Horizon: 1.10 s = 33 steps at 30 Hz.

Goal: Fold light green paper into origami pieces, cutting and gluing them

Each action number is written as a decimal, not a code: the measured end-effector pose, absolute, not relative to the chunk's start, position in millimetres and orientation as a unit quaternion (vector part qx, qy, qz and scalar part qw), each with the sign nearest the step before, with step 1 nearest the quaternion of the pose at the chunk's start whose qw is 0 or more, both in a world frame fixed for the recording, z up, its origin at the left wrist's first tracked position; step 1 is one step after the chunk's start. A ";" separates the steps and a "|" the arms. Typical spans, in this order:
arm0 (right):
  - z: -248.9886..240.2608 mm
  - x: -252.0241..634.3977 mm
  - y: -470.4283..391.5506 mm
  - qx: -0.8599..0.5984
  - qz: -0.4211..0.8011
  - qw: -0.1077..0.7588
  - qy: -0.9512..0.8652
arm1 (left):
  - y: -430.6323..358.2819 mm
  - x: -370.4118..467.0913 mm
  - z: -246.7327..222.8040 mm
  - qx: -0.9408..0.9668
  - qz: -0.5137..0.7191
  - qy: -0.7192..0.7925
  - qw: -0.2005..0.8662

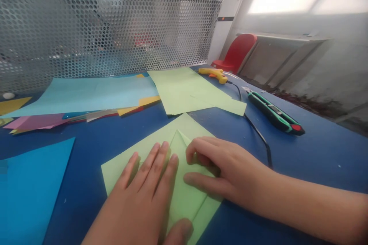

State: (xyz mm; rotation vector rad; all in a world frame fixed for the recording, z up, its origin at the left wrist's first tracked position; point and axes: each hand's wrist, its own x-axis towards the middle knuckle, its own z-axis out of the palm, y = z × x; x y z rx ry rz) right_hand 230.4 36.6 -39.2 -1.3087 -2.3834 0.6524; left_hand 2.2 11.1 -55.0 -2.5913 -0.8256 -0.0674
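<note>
A light green sheet of paper (178, 195) with folded flaps lies turned cornerwise on the table in front of me. My left hand (140, 199) rests flat on its left half, fingers stretched out and slightly spread. On the right half is my right hand (230, 168), its fingers loosely curled and the thumb apart from them, with nothing visible between. The right fingertips are beside the crease that runs down from the folded peak. Part of the sheet is hidden under both hands.
On the blue table (316, 168) lie a light green sheet (186, 90), light blue paper (100, 93) over coloured sheets, and a blue sheet (34, 191). A yellow glue gun (214, 74) with a black cord and a green utility knife (271, 111), blade showing, lie right. Perforated metal (115, 19) stands behind.
</note>
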 end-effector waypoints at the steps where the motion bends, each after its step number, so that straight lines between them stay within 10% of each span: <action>1: -39.2 230.5 36.7 -0.460 0.232 0.173 -0.839 | 9.9 2.8 -52.1 -0.928 -0.021 -0.309 0.208; 16: -38.7 229.8 35.9 -0.487 0.211 0.163 -0.832 | 13.8 0.4 -59.5 -0.861 -0.150 -0.475 -0.100; 33: -36.9 225.6 35.9 -0.513 0.223 0.145 -0.816 | 20.5 -6.9 -91.6 -0.930 -0.177 -0.322 -0.018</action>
